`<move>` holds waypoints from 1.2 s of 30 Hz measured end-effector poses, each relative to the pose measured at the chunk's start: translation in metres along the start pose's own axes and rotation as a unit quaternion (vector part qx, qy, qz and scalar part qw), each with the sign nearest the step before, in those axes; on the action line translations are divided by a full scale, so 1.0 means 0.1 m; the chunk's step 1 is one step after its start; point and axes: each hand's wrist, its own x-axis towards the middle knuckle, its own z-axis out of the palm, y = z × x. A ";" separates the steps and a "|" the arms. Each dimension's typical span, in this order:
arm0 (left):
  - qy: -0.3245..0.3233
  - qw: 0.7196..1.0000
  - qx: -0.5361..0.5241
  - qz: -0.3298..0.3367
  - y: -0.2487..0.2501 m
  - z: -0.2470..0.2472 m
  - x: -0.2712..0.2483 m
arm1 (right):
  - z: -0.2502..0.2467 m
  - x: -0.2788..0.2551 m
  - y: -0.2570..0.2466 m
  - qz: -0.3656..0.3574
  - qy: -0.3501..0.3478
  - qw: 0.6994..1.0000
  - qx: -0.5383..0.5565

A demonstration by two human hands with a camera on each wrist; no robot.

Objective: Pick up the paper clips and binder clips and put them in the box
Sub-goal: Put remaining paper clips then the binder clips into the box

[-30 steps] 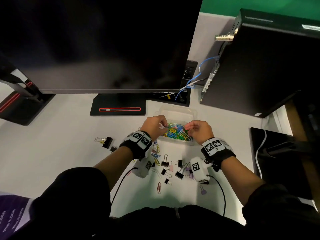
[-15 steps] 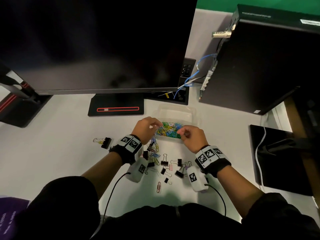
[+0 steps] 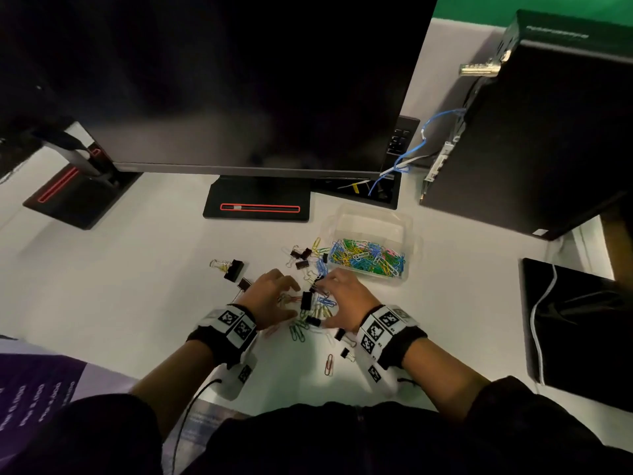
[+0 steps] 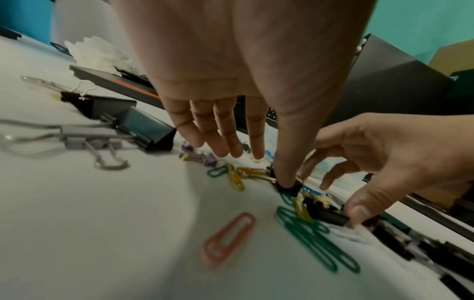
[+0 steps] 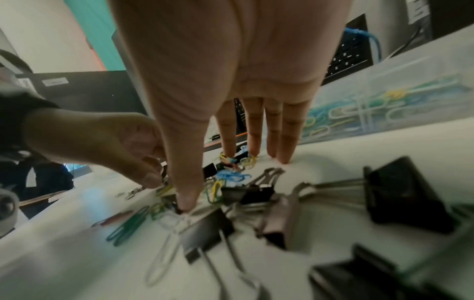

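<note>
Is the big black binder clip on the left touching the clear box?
Apart. The head view shows the big black binder clip far from the clear box, bare white desk between them.

A white surface [image 3: 102, 286] lies open to the left of both hands, with bare room there and along the near edge. The left hand [image 3: 270, 299] and right hand [image 3: 346, 303] crowd over a loose heap of paper clips [image 3: 298, 329] and binder clips [image 3: 306, 301], leaving only a narrow gap between them. Just beyond to the right, the clear box [image 3: 409, 234] stands open-topped and reachable from above. A large monitor [image 3: 222, 80] overhangs the far side, its base [image 3: 257, 207] low beneath. A black computer tower [image 3: 534, 132] walls off the far right. What the black slab [image 3: 579, 323] at right is seems unclear.
</note>
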 end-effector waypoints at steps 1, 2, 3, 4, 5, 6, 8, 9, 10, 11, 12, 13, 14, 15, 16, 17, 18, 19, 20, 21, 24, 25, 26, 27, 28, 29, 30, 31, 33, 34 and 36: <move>0.003 1.000 0.003 0.004 0.01 0.03 -0.01 | 0.01 0.01 0.00 -0.009 -0.004 1.000 -0.008; 0.006 1.000 0.006 0.006 0.01 0.07 -0.01 | 0.02 0.02 0.00 -0.014 -0.007 1.000 -0.011; 0.013 1.000 0.010 0.009 0.03 0.10 -0.01 | 0.02 0.02 0.00 -0.017 -0.008 1.000 -0.010; 0.022 1.000 0.013 0.012 0.04 0.13 -0.01 | 0.03 0.03 0.01 -0.016 -0.006 1.000 -0.002; 0.032 0.999 0.015 0.015 0.05 0.16 0.00 | 0.05 0.03 0.02 -0.013 0.000 1.000 0.012; 0.040 0.999 0.016 0.019 0.07 0.18 0.01 | 0.06 0.03 0.02 -0.007 0.005 1.000 0.029; 0.045 0.998 0.026 0.020 0.08 0.19 0.03 | 0.07 0.02 0.04 0.006 0.017 0.999 0.051; 0.045 0.998 0.033 0.017 0.08 0.19 0.04 | 0.07 0.02 0.04 0.010 0.022 0.998 0.053; 0.043 0.998 0.039 0.013 0.07 0.19 0.04 | 0.07 0.02 0.06 0.013 0.027 0.998 0.052; 0.042 0.998 0.047 0.009 0.05 0.18 0.05 | 0.07 0.02 0.06 0.016 0.030 0.998 0.050; 0.043 0.998 0.054 0.006 0.04 0.17 0.05 | 0.07 0.02 0.07 0.020 0.032 0.998 0.047; 0.047 0.997 0.060 0.005 0.02 0.16 0.05 | 0.07 0.02 0.08 0.023 0.034 0.998 0.046; 0.055 0.997 0.062 0.004 0.01 0.15 0.04 | 0.07 0.01 0.08 0.024 0.034 0.998 0.048; 0.063 0.996 0.061 0.004 0.01 0.14 0.03 | 0.07 0.00 0.08 0.023 0.032 0.998 0.054; 0.070 0.996 0.060 0.008 0.01 0.13 0.02 | 0.08 -0.01 0.07 0.017 0.030 0.998 0.059; 0.072 0.995 0.061 0.017 0.02 0.13 0.00 | 0.08 -0.01 0.06 0.009 0.028 0.998 0.060; 0.070 0.995 0.065 0.033 0.04 0.13 -0.01 | 0.08 -0.01 0.05 0.002 0.027 0.998 0.057; 0.063 0.994 0.070 0.055 0.06 0.14 -0.03 | 0.07 0.00 0.04 -0.001 0.025 0.998 0.053; 0.052 0.993 0.076 0.078 0.08 0.16 -0.04 | 0.06 0.01 0.03 -0.001 0.021 0.999 0.050; 0.035 0.991 0.082 0.098 0.11 0.18 -0.05 | 0.06 0.01 0.02 0.002 0.018 0.999 0.050; -0.022 0.989 0.081 0.119 0.16 0.24 -0.08 | 0.06 0.02 0.04 0.010 0.032 0.997 0.074; -0.031 0.990 0.073 0.119 0.16 0.25 -0.08 | 0.07 0.01 0.06 0.012 0.039 0.996 0.083; -0.032 0.990 0.064 0.121 0.17 0.26 -0.08 | 0.08 0.01 0.07 0.014 0.044 0.995 0.090; -0.028 0.990 0.060 0.124 0.18 0.26 -0.08 | 0.08 0.00 0.07 0.017 0.047 0.994 0.094; -0.025 0.990 0.059 0.126 0.18 0.25 -0.07 | 0.08 0.00 0.08 0.021 0.049 0.994 0.092; -0.026 0.989 0.063 0.129 0.19 0.25 -0.07 | 0.08 -0.01 0.09 0.026 0.052 0.995 0.087; -0.030 0.988 0.072 0.130 0.19 0.24 -0.06 | 0.08 -0.01 0.10 0.031 0.055 0.995 0.083; -0.034 0.987 0.080 0.134 0.20 0.24 -0.06 | 0.08 -0.02 0.12 0.036 0.060 0.994 0.084; -0.036 0.986 0.081 0.144 0.21 0.22 -0.06 | 0.06 -0.04 0.16 0.048 0.071 0.992 0.096; -0.035 0.986 0.075 0.148 0.22 0.21 -0.05 | 0.05 -0.05 0.18 0.055 0.075 0.989 0.112; -0.027 0.987 0.055 0.151 0.23 0.19 -0.05 | 0.02 -0.08 0.21 0.070 0.079 0.980 0.168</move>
